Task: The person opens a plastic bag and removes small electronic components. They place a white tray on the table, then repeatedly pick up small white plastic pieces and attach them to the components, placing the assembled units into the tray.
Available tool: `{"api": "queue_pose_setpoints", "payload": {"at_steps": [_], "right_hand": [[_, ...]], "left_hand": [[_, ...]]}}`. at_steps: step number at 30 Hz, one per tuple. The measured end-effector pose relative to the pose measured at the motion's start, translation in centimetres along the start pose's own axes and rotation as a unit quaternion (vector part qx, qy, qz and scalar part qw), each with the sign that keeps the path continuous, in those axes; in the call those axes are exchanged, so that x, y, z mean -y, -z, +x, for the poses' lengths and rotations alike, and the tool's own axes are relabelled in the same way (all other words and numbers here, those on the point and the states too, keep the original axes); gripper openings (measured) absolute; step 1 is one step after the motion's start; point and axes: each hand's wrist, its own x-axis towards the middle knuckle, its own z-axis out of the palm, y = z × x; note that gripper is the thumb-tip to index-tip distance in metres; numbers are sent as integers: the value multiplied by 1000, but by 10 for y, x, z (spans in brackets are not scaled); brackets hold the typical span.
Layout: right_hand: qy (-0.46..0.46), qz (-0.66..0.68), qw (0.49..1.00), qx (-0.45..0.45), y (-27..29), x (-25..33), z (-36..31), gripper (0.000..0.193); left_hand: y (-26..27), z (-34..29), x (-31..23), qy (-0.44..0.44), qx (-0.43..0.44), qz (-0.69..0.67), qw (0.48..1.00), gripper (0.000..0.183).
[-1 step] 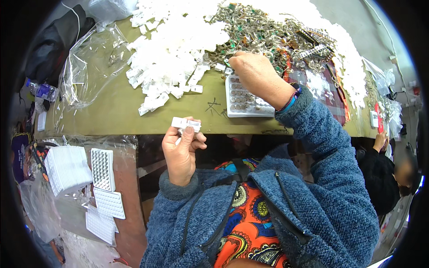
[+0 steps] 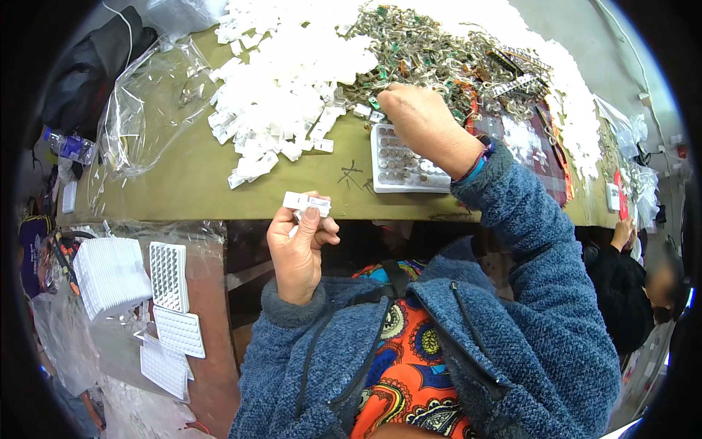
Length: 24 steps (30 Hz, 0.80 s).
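Note:
My left hand (image 2: 298,245) is closed, thumb over fingers, on small white plastic casings (image 2: 307,203) held just off the table's near edge. My right hand (image 2: 420,121) reaches forward to the near side of a heap of small wired circuit boards (image 2: 409,55). Its back faces up and hides the fingertips, so whatever they touch is out of sight. Beneath that wrist lies a white tray (image 2: 375,172) with rows of round silvery pieces in its pockets, partly covered by the hand. A large heap of white casings (image 2: 292,80) spreads left of the boards.
Stacked white trays (image 2: 113,274) and several loose trays (image 2: 179,333) lie on a brown surface at the lower left. A clear plastic bag (image 2: 157,110) rests on the green table's left. Further right are a checked cloth (image 2: 537,150) and another person's hand (image 2: 623,233).

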Motion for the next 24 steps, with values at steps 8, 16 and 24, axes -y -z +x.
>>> {"api": "queue_pose_setpoints", "payload": {"at_steps": [8, 16, 24], "right_hand": [[-88, 351, 923, -128, 12, -25, 22, 12], [-154, 804, 569, -70, 26, -15, 4, 12], [-151, 749, 644, -30, 8, 71, -63, 13]], "left_hand": [[3, -1, 2, 11, -4, -16, 1000, 28], [-3, -2, 1, 11, -6, -38, 999, 27], [-15, -18, -17, -47, 78, -49, 995, 32]]}}
